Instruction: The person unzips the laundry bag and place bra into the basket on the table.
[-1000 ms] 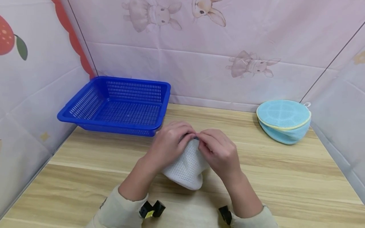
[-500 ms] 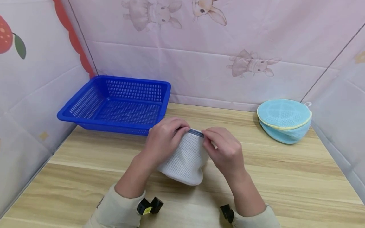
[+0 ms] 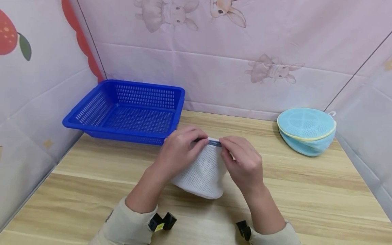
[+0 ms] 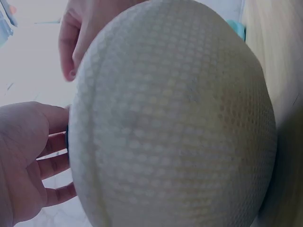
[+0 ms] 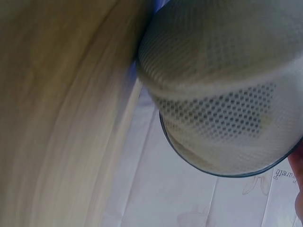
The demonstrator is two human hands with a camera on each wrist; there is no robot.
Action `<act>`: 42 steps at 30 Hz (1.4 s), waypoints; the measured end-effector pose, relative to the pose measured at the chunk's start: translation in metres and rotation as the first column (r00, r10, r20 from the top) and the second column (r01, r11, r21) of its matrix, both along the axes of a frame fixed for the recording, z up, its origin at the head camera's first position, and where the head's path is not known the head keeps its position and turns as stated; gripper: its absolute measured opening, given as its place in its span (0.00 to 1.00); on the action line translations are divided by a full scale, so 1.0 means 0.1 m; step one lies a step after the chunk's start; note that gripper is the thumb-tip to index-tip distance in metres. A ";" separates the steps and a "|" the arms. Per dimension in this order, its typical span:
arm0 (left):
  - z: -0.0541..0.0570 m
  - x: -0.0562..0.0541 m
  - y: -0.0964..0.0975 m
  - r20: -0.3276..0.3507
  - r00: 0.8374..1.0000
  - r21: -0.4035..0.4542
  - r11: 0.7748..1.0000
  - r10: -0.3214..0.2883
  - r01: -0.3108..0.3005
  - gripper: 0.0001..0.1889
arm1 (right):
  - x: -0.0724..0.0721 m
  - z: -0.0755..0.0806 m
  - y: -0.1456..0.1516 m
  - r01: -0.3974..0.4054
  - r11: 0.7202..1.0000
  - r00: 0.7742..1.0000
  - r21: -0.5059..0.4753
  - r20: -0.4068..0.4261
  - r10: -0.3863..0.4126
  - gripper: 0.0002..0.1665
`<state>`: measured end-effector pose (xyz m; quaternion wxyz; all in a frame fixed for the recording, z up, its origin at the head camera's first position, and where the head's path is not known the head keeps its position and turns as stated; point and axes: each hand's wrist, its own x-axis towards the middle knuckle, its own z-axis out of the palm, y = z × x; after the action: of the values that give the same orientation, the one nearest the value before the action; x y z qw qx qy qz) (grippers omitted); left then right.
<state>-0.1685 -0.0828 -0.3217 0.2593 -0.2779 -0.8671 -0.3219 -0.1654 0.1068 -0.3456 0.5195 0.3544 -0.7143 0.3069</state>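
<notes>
A white mesh laundry bag (image 3: 200, 177) is held upright just over the table by both hands, in the middle of the head view. Along its top edge runs a grey zipper (image 3: 215, 143), bared between the hands. My left hand (image 3: 182, 148) grips the top edge on the left, fingers behind and thumb in front. With thumb and forefinger my right hand (image 3: 245, 161) pinches the edge at the zipper's right end. The bulging mesh (image 4: 175, 113) fills most of the left wrist view. From the right wrist, a dark rim (image 5: 222, 176) curves around the bag's round end.
A blue slotted plastic basket (image 3: 137, 134) stands at the back left, its near right corner close to the left hand. A light blue mesh bag (image 3: 306, 126) with yellow trim sits at the back right. Printed cloth walls (image 3: 214, 75) enclose the wooden table (image 3: 92, 190).
My hands have drawn apart along the bag's top edge, baring a stretch of grey zipper between them. The right hand has shifted a little right, and the bag's lower end has spread wider.
</notes>
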 end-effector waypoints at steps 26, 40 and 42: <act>0.00 0.04 0.07 -0.020 1.000 -0.030 0.999 0.011 -0.011 0.03 | -0.01 -0.03 -0.03 0.006 0.998 1.000 0.070 0.008 -0.007 0.08; 0.04 0.01 -0.02 0.001 0.998 -0.003 0.998 0.061 -0.061 0.04 | -0.05 -0.02 0.07 0.050 0.998 0.998 0.040 0.038 -0.052 0.09; 0.04 0.01 -0.03 0.004 0.998 0.001 0.998 0.064 -0.064 0.04 | -0.05 0.00 0.08 0.057 0.998 0.998 0.026 0.036 -0.058 0.10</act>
<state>-0.1676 -0.0854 -0.3174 0.2678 -0.2493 -0.8759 -0.3146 -0.1704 0.1148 -0.3460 0.5104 0.3347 -0.7373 0.2893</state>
